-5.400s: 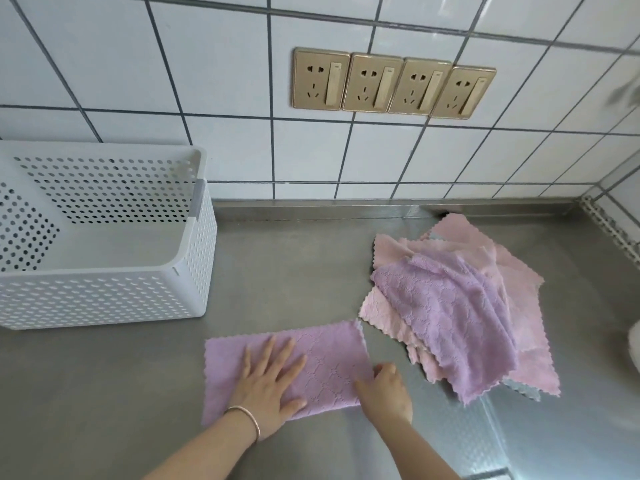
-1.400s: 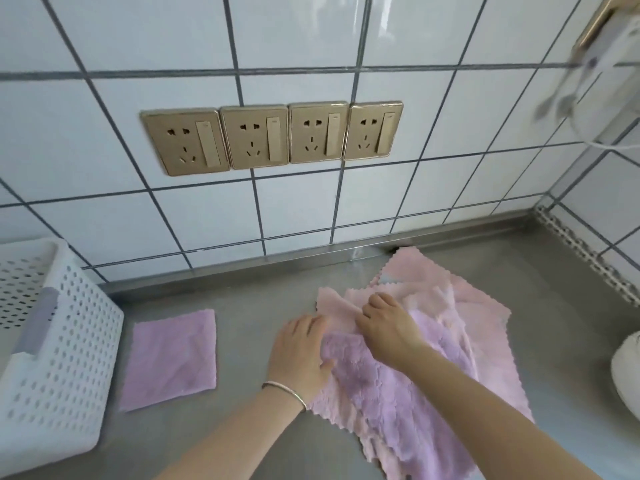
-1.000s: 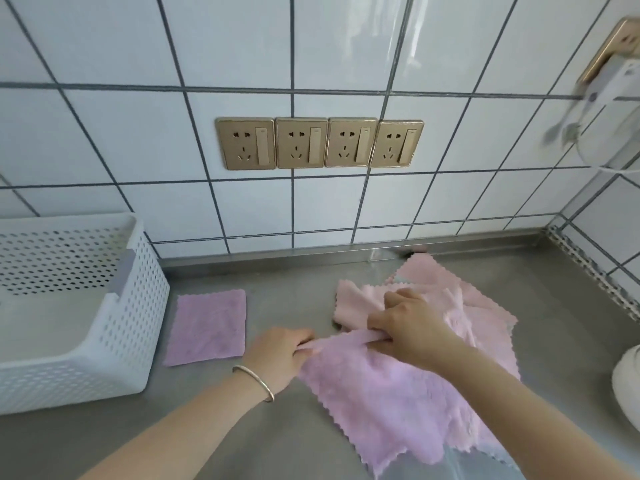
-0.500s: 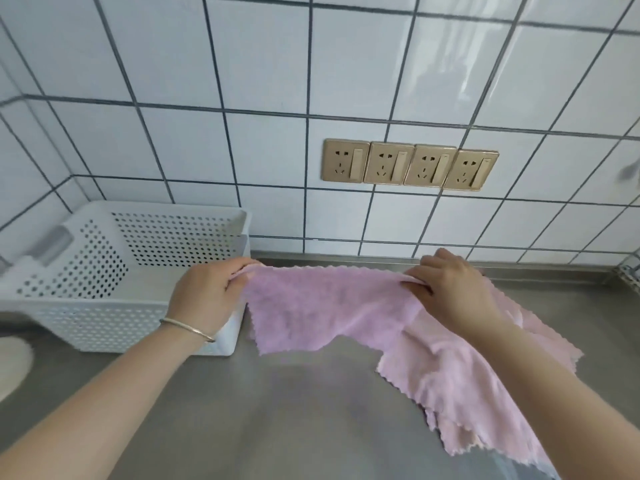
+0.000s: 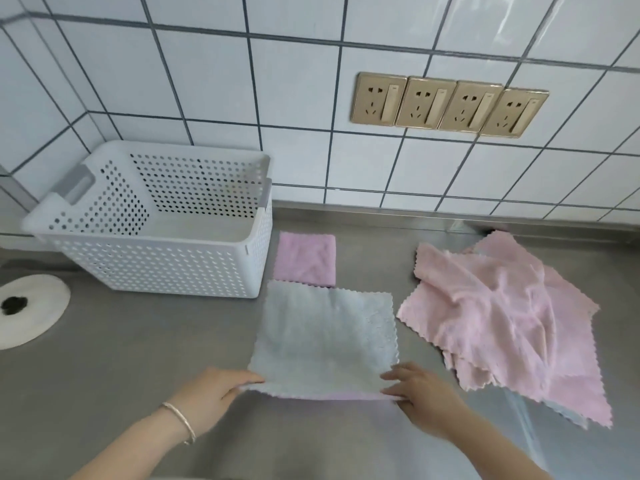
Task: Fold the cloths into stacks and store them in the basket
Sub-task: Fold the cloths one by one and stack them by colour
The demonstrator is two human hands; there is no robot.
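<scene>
**Grey-blue cloth spread flat, both hands pinching its near corners**

Head view, the only one I have. The wrists and forearms run off the bottom edge, so I see the arms only in part. The near hem of the grey-blue cloth (image 5: 325,336) shows a pink strip beneath it; whether that is its own underside or a second layer, I cannot tell. The left hand (image 5: 211,396) pinches the near left corner, thumb on top, a bracelet (image 5: 180,422) at the wrist. The right hand (image 5: 420,393) pinches the near right corner, fingers curled onto the hem. The cloth's far edge overlaps the near edge of the folded purple cloth (image 5: 306,259), which lies on the worktop (image 5: 138,341) just beside the white basket (image 5: 166,268). I see no cloth in the basket. The pink pile (image 5: 502,320) lies crumpled to the right, with a pale corner poking out at its lower end, too small to identify. A white disc (image 5: 29,311) with a dark hole is cut off at the left edge.

Against half a second ago: the cloth was held stretched in the air and read pink; now it lies flat, its grey-blue face up.
</scene>
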